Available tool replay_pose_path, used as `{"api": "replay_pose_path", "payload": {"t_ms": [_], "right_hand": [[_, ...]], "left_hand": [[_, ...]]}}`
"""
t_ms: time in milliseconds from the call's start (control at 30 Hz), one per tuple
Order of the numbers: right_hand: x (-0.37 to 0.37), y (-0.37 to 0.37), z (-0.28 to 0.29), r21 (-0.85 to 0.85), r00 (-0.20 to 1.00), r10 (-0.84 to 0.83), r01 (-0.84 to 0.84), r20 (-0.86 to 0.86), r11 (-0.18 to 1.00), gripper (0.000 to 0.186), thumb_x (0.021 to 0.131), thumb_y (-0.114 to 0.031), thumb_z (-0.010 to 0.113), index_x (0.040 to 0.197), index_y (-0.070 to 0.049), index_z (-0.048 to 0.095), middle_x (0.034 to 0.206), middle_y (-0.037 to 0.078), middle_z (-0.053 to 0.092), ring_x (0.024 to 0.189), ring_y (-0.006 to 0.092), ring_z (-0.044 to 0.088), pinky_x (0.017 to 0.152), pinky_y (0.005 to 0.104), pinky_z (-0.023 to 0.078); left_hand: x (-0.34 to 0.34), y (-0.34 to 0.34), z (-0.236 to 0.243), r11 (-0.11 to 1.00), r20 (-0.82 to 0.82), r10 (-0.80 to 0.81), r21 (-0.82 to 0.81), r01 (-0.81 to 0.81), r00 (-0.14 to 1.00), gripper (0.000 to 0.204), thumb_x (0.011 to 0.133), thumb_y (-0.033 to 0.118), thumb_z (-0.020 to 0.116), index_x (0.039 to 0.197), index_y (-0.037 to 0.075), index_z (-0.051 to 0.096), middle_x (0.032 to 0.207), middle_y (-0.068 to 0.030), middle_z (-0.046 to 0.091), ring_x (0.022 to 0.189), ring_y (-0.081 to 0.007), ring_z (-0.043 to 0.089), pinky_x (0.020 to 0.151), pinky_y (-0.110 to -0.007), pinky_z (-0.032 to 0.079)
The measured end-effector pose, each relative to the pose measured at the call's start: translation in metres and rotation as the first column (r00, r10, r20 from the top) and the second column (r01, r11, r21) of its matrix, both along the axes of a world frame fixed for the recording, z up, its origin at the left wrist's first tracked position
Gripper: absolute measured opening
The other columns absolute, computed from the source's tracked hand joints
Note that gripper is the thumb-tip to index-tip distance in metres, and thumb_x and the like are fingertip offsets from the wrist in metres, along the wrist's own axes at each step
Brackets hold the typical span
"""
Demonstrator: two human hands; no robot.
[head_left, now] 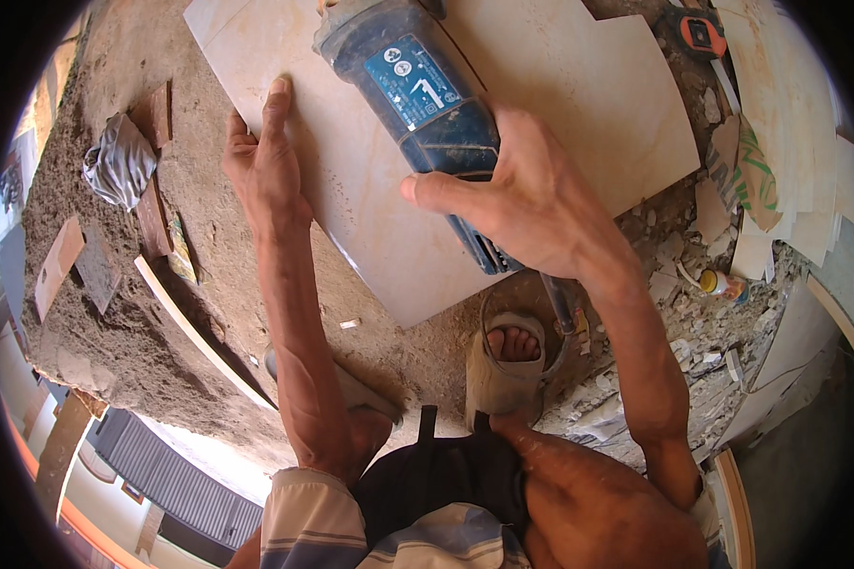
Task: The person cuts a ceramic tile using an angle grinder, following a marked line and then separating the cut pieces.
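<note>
A large cream floor tile lies flat on sandy ground. My left hand rests on the tile's left edge, fingers stretched forward and pressing it down. My right hand grips the body of a blue angle grinder, which points away from me over the middle of the tile. The grinder's front end is cut off by the top of the picture. Its cable trails back past my right wrist. My sandalled foot stands just behind the tile.
A crumpled grey cloth and tile scraps lie on the sand at left. A long tile strip lies near my left elbow. An orange tape measure sits top right. Rubble and stacked tile pieces fill the right side.
</note>
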State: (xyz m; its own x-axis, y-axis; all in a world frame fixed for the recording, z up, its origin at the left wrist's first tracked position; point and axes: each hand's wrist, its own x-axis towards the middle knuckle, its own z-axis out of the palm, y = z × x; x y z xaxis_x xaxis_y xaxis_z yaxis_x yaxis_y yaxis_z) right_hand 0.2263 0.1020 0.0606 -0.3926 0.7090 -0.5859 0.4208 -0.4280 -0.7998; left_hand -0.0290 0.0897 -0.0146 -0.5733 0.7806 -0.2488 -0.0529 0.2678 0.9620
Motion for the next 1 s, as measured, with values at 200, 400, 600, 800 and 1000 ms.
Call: {"api": "replay_pose_path", "payload": {"t_ms": [200,400,600,800,1000], "right_hand": [[0.003,-0.005,0.005,-0.004,1.0,-0.007,0.007,0.006,1.0,0.049,0.083,-0.039,0.086,0.102,0.002,0.07,0.075,0.016,0.074,0.07,0.0257,0.075,0.071,0.042,0.061],[0.006,-0.011,0.005,0.006,1.0,-0.019,0.019,0.016,1.0,0.055,0.082,-0.04,0.088,0.109,0.004,0.069,0.077,0.017,0.074,0.071,0.0275,0.075,0.072,0.0427,0.061],[0.007,-0.01,0.004,0.004,1.0,-0.016,0.016,0.02,1.0,0.055,0.082,-0.04,0.088,0.109,0.004,0.069,0.081,0.019,0.074,0.075,0.0286,0.076,0.074,0.0433,0.062],[0.01,-0.014,0.005,0.029,1.0,-0.021,0.021,0.017,0.999,0.054,0.082,-0.039,0.087,0.108,0.004,0.069,0.081,0.019,0.073,0.075,0.0286,0.076,0.074,0.0437,0.061],[0.013,-0.016,0.012,0.002,1.0,-0.005,0.005,0.015,1.0,0.054,0.082,-0.038,0.088,0.107,0.005,0.068,0.076,0.018,0.072,0.071,0.0279,0.074,0.071,0.0435,0.061]], "left_hand": [[-0.004,0.0,-0.006,1.0,-0.001,-0.001,0.025,0.001,1.0,0.064,0.101,0.029,0.09,0.143,-0.01,0.063,0.122,-0.0202,0.081,0.104,-0.0239,0.081,0.093,-0.035,0.068],[-0.003,0.001,-0.005,0.999,0.045,-0.014,0.049,0.012,0.999,0.056,0.103,0.024,0.088,0.142,-0.008,0.064,0.122,-0.0185,0.082,0.104,-0.0218,0.081,0.091,-0.034,0.068],[-0.004,0.001,-0.006,0.998,0.071,-0.021,0.062,0.017,0.997,0.051,0.103,0.023,0.088,0.139,-0.007,0.066,0.122,-0.0175,0.082,0.104,-0.0206,0.081,0.091,-0.034,0.068],[-0.003,0.002,-0.005,0.999,0.046,-0.024,0.049,0.022,0.999,0.052,0.103,0.025,0.088,0.139,-0.006,0.067,0.122,-0.0172,0.082,0.104,-0.0211,0.082,0.093,-0.036,0.068],[-0.002,-0.001,-0.003,1.0,0.019,-0.015,0.006,0.015,1.0,0.058,0.103,0.027,0.087,0.145,-0.005,0.066,0.13,-0.0158,0.08,0.112,-0.0223,0.08,0.097,-0.035,0.066]]}}
